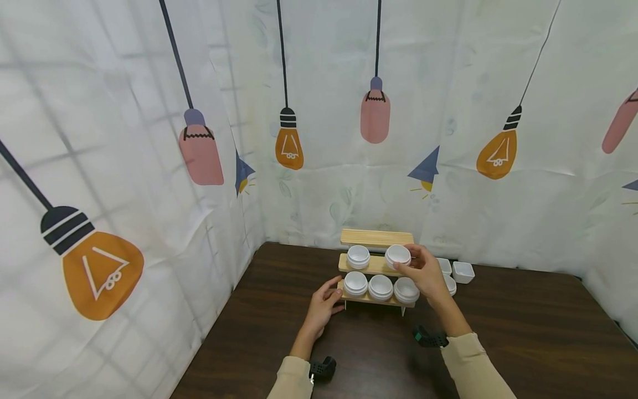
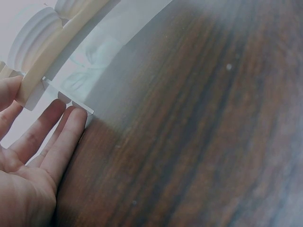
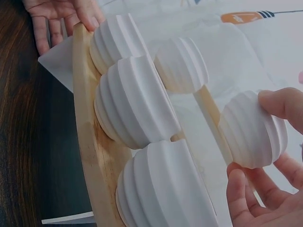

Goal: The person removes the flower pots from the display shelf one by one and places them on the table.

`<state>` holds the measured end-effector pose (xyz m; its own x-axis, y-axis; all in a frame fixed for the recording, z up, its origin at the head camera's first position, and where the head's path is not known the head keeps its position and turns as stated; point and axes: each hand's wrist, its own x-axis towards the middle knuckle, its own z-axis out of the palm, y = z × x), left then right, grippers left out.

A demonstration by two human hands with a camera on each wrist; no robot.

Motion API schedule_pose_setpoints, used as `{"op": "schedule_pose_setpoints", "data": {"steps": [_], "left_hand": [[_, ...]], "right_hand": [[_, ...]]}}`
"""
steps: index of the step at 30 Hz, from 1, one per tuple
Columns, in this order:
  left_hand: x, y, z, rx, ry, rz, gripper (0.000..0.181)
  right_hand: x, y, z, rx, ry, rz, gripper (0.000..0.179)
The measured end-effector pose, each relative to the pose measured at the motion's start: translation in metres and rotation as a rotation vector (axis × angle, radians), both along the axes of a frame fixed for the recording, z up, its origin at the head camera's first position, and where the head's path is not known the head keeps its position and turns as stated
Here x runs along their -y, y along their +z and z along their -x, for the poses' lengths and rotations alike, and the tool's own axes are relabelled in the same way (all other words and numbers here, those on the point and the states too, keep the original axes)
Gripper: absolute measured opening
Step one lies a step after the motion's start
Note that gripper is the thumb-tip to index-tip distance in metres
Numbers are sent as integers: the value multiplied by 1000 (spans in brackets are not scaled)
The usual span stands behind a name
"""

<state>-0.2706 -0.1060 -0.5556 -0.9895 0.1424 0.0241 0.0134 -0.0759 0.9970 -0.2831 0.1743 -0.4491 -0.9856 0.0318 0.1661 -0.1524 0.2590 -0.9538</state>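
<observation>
Rack (image 1: 377,267) of 3 tiers, on the far part of the dark table (image 1: 523,327). At the rack's near left end, left hand (image 1: 319,311), holding the near tier between thumb and finger. At right, right hand (image 1: 426,276), pinching 1 white cup (image 1: 398,254) at the middle tier. Farther left, 1 more cup (image 1: 358,256); along the near tier, 3 cups (image 1: 381,287). Right of the rack, small square dishes (image 1: 463,272).

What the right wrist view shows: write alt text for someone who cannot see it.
A person's right grip holds a ribbed white bowl at the middle tier of a wooden stand, where another bowl sits. Three matching bowls line the front tier, whose far end the left grip touches.
</observation>
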Motion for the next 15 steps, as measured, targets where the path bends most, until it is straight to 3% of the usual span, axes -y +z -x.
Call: {"op": "schedule_pose_setpoints", "data": {"steps": [15], "left_hand": [[0,0,0,2,-5,-2,44]], "right_hand": [[-12,-11,-4,42,-44,35,63]]}}
